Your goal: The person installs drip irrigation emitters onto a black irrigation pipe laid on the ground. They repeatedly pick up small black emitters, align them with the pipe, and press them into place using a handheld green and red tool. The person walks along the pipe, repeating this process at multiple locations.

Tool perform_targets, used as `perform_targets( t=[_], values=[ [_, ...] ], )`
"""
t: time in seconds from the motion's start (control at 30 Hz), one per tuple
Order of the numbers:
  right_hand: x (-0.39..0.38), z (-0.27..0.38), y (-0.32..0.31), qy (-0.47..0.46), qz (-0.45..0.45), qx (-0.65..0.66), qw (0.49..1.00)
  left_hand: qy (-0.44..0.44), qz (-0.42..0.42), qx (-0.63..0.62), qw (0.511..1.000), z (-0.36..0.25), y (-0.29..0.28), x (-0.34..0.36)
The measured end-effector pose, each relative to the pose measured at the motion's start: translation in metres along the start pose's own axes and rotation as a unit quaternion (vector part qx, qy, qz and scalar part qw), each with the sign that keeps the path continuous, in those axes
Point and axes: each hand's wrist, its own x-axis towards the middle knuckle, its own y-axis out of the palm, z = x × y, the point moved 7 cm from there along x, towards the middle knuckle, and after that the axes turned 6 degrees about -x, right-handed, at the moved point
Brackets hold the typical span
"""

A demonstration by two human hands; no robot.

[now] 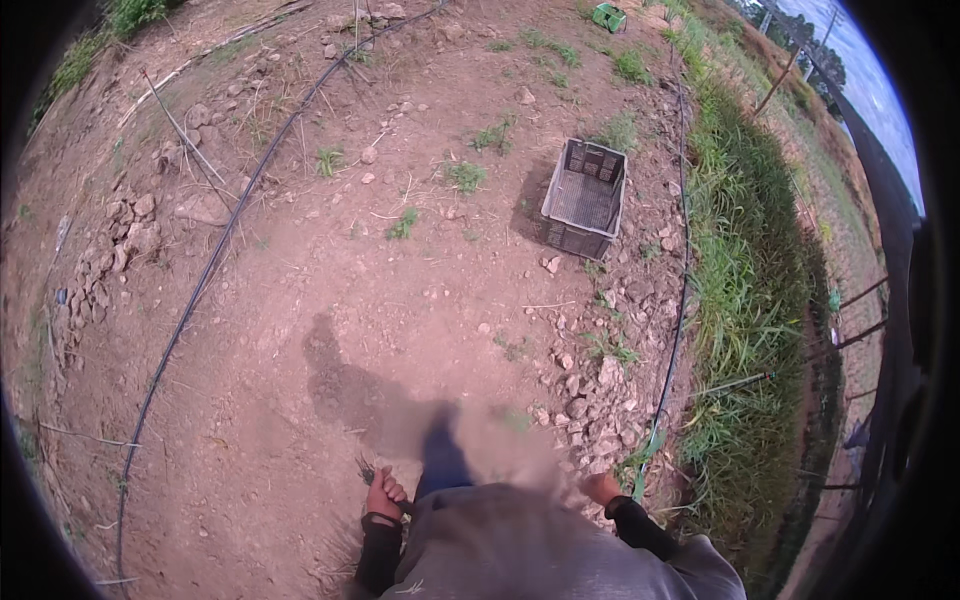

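Low on the left, my left hand is closed, with fingers curled inward. A small dark, wispy tuft shows just above it; whether the hand grips its stem or something else I cannot tell. My right hand is at the lower right, also closed and somewhat blurred. Beside it green leaves rise near the black hose; their link to the hand is unclear. Farther ahead, right of the middle, a dark slatted plastic crate stands upright on the soil, with nothing seen inside.
A black hose curves along the left, and another black hose runs along the right beside tall grass. Loose stones lie between crate and my right hand. A green container sits far ahead. Small weeds dot the soil.
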Motion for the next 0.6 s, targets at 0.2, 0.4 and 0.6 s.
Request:
perform_targets(
  t=[0.2,0.4,0.6],
  values=[
    [0.038,0.096,-0.13,0.065,-0.116,0.225,0.965,-0.057,0.089,0.229,0.968,-0.064,0.258,0.101],
    [0.029,0.095,-0.423,-0.007,-0.418,0.498,0.76,-0.064,0.152,0.341,0.925,-0.065,0.434,0.197],
    [-0.085,0.119,-0.717,-0.303,-0.749,0.102,0.58,-0.116,0.16,0.392,0.898,-0.024,0.497,0.271]
  ],
)
